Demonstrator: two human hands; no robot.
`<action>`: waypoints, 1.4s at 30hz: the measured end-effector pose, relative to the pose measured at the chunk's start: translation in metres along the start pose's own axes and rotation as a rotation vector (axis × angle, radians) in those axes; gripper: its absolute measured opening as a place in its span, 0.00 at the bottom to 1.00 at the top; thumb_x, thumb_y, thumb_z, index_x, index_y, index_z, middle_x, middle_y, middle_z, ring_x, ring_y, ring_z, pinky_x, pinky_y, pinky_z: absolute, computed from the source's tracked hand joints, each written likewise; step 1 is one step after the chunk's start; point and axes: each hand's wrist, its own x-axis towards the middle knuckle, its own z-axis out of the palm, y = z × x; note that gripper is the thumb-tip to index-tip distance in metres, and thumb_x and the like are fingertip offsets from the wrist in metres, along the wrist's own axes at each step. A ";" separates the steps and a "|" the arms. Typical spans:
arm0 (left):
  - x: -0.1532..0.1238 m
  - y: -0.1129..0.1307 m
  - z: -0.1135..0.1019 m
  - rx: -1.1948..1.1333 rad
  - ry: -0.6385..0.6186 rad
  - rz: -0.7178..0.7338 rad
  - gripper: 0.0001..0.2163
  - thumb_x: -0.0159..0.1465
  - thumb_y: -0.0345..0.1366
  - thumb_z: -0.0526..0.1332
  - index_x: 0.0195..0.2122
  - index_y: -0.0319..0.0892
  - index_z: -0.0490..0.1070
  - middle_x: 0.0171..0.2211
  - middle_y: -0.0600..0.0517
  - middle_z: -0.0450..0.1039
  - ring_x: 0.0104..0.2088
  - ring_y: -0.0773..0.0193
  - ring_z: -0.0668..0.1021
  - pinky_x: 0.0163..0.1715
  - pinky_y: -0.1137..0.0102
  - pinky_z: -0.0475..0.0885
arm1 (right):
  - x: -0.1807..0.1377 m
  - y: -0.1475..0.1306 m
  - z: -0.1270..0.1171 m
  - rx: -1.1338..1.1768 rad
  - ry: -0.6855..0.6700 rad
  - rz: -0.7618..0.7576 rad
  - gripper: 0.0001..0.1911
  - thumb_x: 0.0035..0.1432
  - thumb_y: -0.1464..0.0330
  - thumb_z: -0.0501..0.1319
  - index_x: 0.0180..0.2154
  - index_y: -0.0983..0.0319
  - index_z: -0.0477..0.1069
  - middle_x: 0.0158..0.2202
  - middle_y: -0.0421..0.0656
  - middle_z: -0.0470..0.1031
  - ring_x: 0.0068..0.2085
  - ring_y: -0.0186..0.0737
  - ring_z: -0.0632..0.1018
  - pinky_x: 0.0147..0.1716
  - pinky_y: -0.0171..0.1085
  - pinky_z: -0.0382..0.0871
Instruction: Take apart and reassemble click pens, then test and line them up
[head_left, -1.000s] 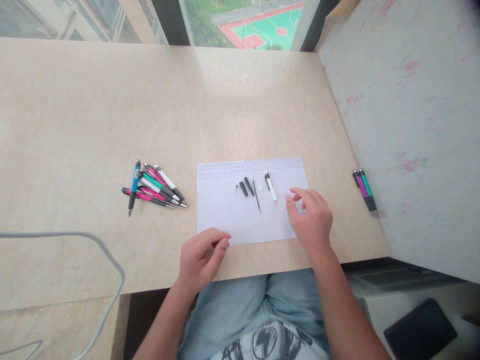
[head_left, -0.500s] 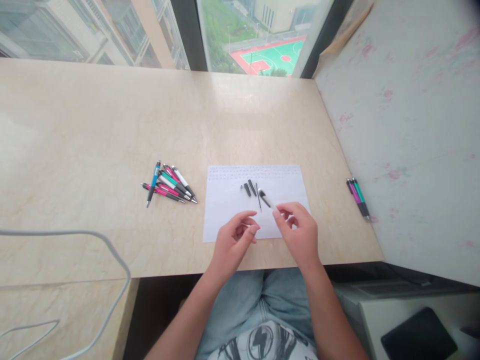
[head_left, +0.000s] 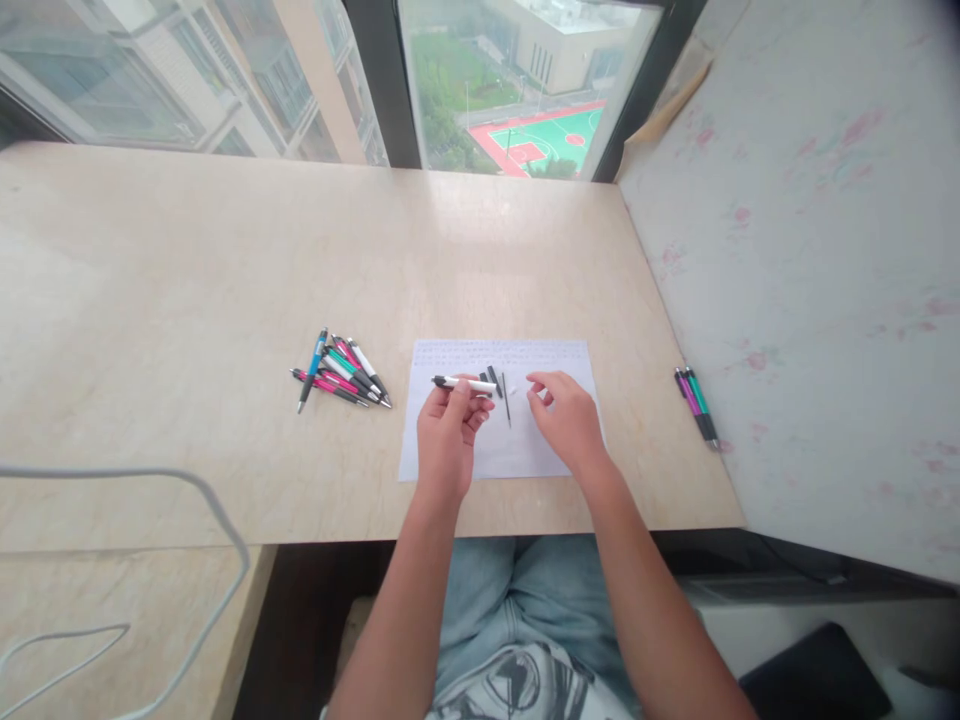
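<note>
My left hand [head_left: 446, 435] pinches a white pen barrel [head_left: 463, 382] with a black end, held level above a white sheet of paper [head_left: 517, 455]. Small black pen parts [head_left: 493, 380] and a thin refill [head_left: 507, 398] lie on the sheet just right of that barrel. My right hand [head_left: 566, 418] hovers over the right half of the paper with its fingers curled and slightly apart, nothing visible in them.
A heap of several coloured pens [head_left: 341, 370] lies left of the paper on the beige table [head_left: 187, 290]. Two pens [head_left: 696, 405] rest by the right wall. A white cable [head_left: 180, 485] loops at the lower left. Windows run along the far edge.
The white pen barrel passed from my right hand to my left, which rose over the paper's left part. My right hand let go and moved up to the right.
</note>
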 end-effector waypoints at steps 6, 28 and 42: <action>-0.031 -0.008 -0.003 -0.161 0.102 -0.150 0.11 0.58 0.38 0.69 0.37 0.39 0.73 0.33 0.49 0.79 0.27 0.71 0.77 0.26 0.77 0.70 | 0.007 0.003 0.010 -0.183 -0.071 0.010 0.13 0.60 0.67 0.59 0.47 0.58 0.76 0.36 0.44 0.76 0.35 0.40 0.75 0.32 0.36 0.63; -0.022 -0.038 -0.015 -0.250 -0.105 -0.123 0.06 0.60 0.34 0.67 0.38 0.40 0.75 0.35 0.50 0.76 0.32 0.69 0.76 0.33 0.73 0.70 | 0.000 0.009 0.016 -0.129 -0.035 -0.038 0.14 0.62 0.65 0.57 0.47 0.58 0.76 0.34 0.42 0.76 0.30 0.37 0.74 0.33 0.36 0.65; -0.023 -0.038 -0.014 -0.248 -0.104 -0.130 0.07 0.60 0.35 0.68 0.37 0.40 0.75 0.33 0.50 0.76 0.30 0.68 0.76 0.33 0.72 0.70 | 0.007 -0.003 0.023 -0.167 -0.058 -0.026 0.12 0.62 0.67 0.57 0.41 0.58 0.78 0.35 0.42 0.76 0.33 0.38 0.75 0.33 0.36 0.65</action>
